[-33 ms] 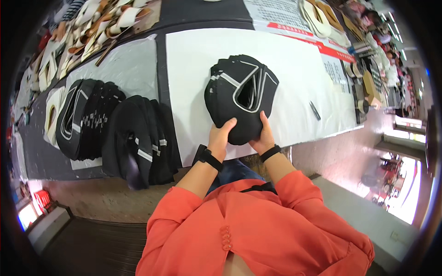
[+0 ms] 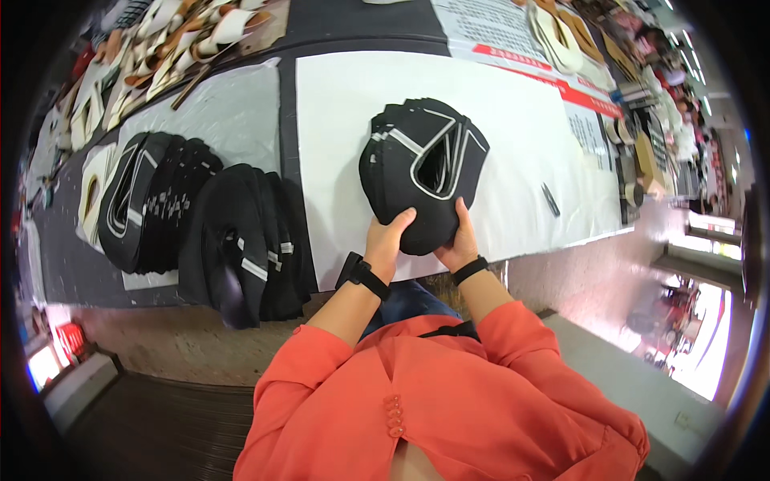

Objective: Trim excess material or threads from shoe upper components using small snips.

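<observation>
A stack of black shoe uppers [image 2: 439, 220] with pale lines around a pointed opening is held between my two hands over the white sheet [image 2: 513, 120]. My left hand [image 2: 388, 240] grips its near left edge, thumb on top. At the near right edge my right hand [image 2: 460, 240] closes around it, its thumb also on top. The fingers underneath are hidden. To the left, a second stack of black uppers [image 2: 132, 204] leans over in a fanned row. Beside it, nearer to me, more black uppers [image 2: 216, 240] with white strips lie at the table's front edge.
A dark pen-like tool [image 2: 550, 200] lies on the white sheet at the right. White and tan shoe parts [image 2: 164, 60] are heaped at the far left. Pale sole-shaped pieces [image 2: 555, 40] rest at the far right, with rolls of tape [image 2: 631, 192] by the right edge.
</observation>
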`<state>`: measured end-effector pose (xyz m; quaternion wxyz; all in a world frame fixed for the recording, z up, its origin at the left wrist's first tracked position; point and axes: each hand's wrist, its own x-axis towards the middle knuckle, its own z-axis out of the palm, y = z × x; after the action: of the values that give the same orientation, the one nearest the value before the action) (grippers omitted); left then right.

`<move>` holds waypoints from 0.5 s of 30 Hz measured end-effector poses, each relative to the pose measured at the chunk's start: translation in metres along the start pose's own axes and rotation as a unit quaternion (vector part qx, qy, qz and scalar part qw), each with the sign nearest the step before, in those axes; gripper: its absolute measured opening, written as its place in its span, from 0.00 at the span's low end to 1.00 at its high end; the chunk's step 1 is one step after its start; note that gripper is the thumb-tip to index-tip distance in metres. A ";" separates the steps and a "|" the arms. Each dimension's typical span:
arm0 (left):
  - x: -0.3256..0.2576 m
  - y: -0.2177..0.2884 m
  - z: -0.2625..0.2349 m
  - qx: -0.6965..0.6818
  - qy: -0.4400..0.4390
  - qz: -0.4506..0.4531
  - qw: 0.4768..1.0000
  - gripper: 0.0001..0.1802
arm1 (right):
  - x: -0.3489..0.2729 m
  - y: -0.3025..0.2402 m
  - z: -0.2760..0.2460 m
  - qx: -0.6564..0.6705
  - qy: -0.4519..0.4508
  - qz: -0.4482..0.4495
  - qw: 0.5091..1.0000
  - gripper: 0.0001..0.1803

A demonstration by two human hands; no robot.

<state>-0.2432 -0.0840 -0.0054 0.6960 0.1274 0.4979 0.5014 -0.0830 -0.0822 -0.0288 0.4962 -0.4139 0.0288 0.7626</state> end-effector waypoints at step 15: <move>-0.025 0.024 -0.005 -0.104 -0.127 0.031 0.986 0.38 | 0.017 -0.058 0.081 -0.093 -0.074 -0.050 0.992 0.33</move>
<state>-0.2613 -0.0956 0.0223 0.7473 0.1326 0.3459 0.5517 -0.0896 -0.0039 0.0344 0.4942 -0.4017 -0.0997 0.7645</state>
